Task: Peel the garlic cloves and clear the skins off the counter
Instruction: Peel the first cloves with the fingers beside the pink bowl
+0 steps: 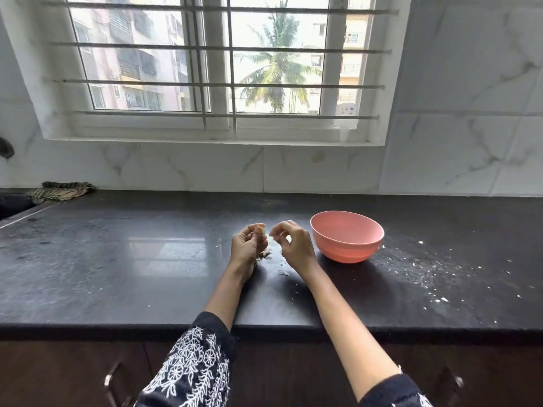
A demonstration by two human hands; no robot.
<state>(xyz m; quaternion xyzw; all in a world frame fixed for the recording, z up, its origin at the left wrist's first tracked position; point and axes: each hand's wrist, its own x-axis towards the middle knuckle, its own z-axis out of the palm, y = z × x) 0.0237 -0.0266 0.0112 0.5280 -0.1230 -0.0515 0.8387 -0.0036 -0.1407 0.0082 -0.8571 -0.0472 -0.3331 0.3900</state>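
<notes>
My left hand holds a pale garlic clove between thumb and curled fingers, just above the dark counter. My right hand is close beside it, its fingertips pinching a small piece of garlic skin next to the clove. More garlic and loose skins lie on the counter beneath my hands. A pink bowl stands right of my right hand; its inside is hidden from here.
White flecks and crumbs are scattered over the counter's right side. A striped cloth lies at the back left beside a sink edge. A tiled wall and a barred window rise behind the counter.
</notes>
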